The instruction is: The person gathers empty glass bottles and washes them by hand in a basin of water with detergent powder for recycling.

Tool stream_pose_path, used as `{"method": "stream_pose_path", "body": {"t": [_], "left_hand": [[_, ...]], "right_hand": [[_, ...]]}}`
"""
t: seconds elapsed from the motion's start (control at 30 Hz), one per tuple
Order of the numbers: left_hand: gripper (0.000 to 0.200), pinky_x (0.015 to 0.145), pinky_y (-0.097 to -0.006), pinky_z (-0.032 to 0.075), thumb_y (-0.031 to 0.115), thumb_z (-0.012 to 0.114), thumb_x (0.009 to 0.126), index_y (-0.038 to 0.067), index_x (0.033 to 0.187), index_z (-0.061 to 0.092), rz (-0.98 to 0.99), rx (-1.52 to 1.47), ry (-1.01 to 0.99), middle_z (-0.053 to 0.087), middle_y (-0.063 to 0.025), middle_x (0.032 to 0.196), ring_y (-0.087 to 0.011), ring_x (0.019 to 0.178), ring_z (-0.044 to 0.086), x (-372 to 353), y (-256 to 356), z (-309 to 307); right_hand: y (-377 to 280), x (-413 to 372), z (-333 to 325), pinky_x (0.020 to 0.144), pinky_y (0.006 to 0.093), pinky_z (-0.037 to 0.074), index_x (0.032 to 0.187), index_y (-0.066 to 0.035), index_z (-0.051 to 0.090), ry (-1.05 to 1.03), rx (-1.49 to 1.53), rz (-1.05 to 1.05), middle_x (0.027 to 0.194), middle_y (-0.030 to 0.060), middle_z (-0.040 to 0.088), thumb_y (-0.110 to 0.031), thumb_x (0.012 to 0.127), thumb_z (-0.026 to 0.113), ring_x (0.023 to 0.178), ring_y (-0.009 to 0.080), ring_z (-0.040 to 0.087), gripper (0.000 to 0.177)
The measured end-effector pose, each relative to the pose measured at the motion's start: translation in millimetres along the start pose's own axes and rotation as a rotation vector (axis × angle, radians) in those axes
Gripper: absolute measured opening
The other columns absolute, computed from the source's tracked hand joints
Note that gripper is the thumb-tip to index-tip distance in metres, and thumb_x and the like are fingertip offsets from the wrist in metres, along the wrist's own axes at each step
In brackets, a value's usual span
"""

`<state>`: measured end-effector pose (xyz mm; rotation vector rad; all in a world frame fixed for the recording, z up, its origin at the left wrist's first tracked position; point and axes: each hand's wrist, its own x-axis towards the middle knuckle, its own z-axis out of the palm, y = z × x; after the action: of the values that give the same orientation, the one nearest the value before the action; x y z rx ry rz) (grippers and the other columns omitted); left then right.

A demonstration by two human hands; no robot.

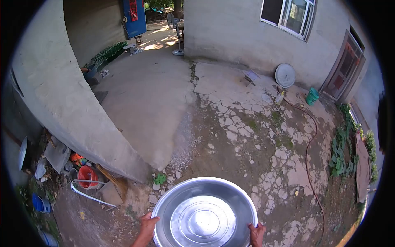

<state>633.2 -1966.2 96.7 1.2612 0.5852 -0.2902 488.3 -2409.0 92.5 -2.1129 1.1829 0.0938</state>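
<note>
My left hand (146, 227) and right hand (257, 235) are spread wide, clamped on opposite sides of the basin (205, 219), thumbs over its edge. I hold it before me, above the broken ground (263, 164).

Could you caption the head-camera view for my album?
Left hand and right hand hold a silvery metal basin before cracked courtyard paving.

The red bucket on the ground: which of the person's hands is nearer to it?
Left. The left hand, at the left rim of the metal basin, has the red bucket ahead and to its left; the right hand, at the opposite rim, is farther away.
</note>
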Motion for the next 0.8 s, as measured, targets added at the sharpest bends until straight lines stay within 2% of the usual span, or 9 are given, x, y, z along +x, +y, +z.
{"method": "stream_pose_path", "body": {"t": [0.17, 0.23, 0.3, 0.37, 0.5, 0.6, 0.67, 0.7, 0.8], "left_hand": [[0.012, 0.064, -0.0294, 0.051, -0.001, 0.063, 0.081, -0.004, 0.092, 0.065, 0.008, -0.032, 0.001, 0.067, -0.0070, 0.081, -0.0129, 0.067, 0.061, 54, 31, 39], [0.011, 0.064, -0.0296, 0.051, 0.000, 0.064, 0.081, -0.004, 0.091, 0.064, 0.025, 0.022, 0.019, 0.067, -0.0071, 0.081, -0.0131, 0.067, 0.061, 72, 44, 41], [0.010, 0.064, -0.0298, 0.051, 0.000, 0.064, 0.081, -0.004, 0.090, 0.064, 0.023, 0.094, 0.038, 0.067, -0.0080, 0.081, -0.0140, 0.067, 0.061, 100, 51, 41], [0.009, 0.064, -0.0299, 0.051, 0.000, 0.065, 0.081, -0.003, 0.089, 0.063, -0.001, 0.024, 0.060, 0.066, -0.0083, 0.081, -0.0145, 0.067, 0.062, 114, 74, 56], [0.008, 0.064, -0.0301, 0.051, -0.001, 0.064, 0.081, -0.003, 0.089, 0.064, 0.007, -0.009, 0.116, 0.066, -0.0086, 0.081, -0.0150, 0.067, 0.062, 149, 84, 66], [0.009, 0.061, -0.0314, 0.053, -0.003, 0.063, 0.081, -0.003, 0.090, 0.063, 0.041, -0.020, 0.192, 0.067, -0.0088, 0.080, -0.0159, 0.065, 0.063, 179, 96, 80], [0.010, 0.062, -0.0324, 0.054, -0.004, 0.062, 0.080, -0.001, 0.089, 0.064, 0.076, -0.102, 0.257, 0.067, -0.0083, 0.079, -0.0161, 0.065, 0.064, 191, 96, 81], [0.010, 0.062, -0.0324, 0.054, -0.004, 0.062, 0.080, -0.001, 0.089, 0.064, 0.063, -0.115, 0.261, 0.067, -0.0083, 0.079, -0.0161, 0.065, 0.064, 195, 98, 86], [0.009, 0.062, -0.0314, 0.053, -0.005, 0.061, 0.079, 0.000, 0.086, 0.064, 0.090, -0.156, 0.347, 0.067, -0.0072, 0.079, -0.0152, 0.064, 0.063, 209, 124, 103]], "right_hand": [[-87, 45, -7, 0.089, 0.0498, 0.046, 0.117, 0.007, 0.063, -0.024, -0.105, 0.002, 0.104, 0.0327, 0.066, -0.049, 0.083, 0.064, 0.102, 0.0442, 0.063, 0.066], [-116, 55, -4, 0.095, 0.0499, 0.043, 0.122, 0.005, 0.061, -0.130, 0.032, 0.002, 0.111, 0.0326, 0.064, -0.047, 0.084, 0.064, 0.109, 0.0444, 0.061, 0.065], [-167, 63, -2, 0.096, 0.0482, 0.044, 0.120, 0.006, 0.061, -0.100, 0.011, -0.007, 0.111, 0.0313, 0.065, -0.044, 0.085, 0.065, 0.108, 0.0441, 0.061, 0.061], [-173, 88, 11, 0.096, 0.0471, 0.044, 0.123, 0.006, 0.059, -0.080, 0.106, -0.129, 0.114, 0.0314, 0.063, -0.044, 0.085, 0.064, 0.110, 0.0436, 0.060, 0.063], [-188, 157, 31, 0.096, 0.0465, 0.045, 0.128, 0.004, 0.056, -0.177, 0.019, -0.097, 0.119, 0.0306, 0.062, -0.044, 0.085, 0.064, 0.112, 0.0428, 0.059, 0.066], [-270, 194, 35, 0.096, 0.0457, 0.045, 0.130, 0.002, 0.055, -0.234, -0.160, -0.133, 0.120, 0.0293, 0.062, -0.043, 0.085, 0.065, 0.112, 0.0412, 0.060, 0.065], [-311, 209, 39, 0.093, 0.0450, 0.046, 0.127, 0.002, 0.058, -0.249, -0.190, -0.023, 0.115, 0.0289, 0.064, -0.040, 0.085, 0.066, 0.107, 0.0402, 0.062, 0.060], [-254, 262, 89, 0.058, 0.0292, 0.042, 0.086, 0.007, 0.066, -0.193, 0.293, -0.232, 0.069, 0.0029, 0.061, -0.012, 0.077, 0.068, 0.062, 0.0111, 0.050, 0.021], [-326, 278, 86, 0.060, 0.0284, 0.043, 0.091, 0.008, 0.067, -0.300, 0.296, -0.261, 0.072, 0.0038, 0.063, -0.010, 0.078, 0.067, 0.064, 0.0110, 0.052, 0.022]]}}
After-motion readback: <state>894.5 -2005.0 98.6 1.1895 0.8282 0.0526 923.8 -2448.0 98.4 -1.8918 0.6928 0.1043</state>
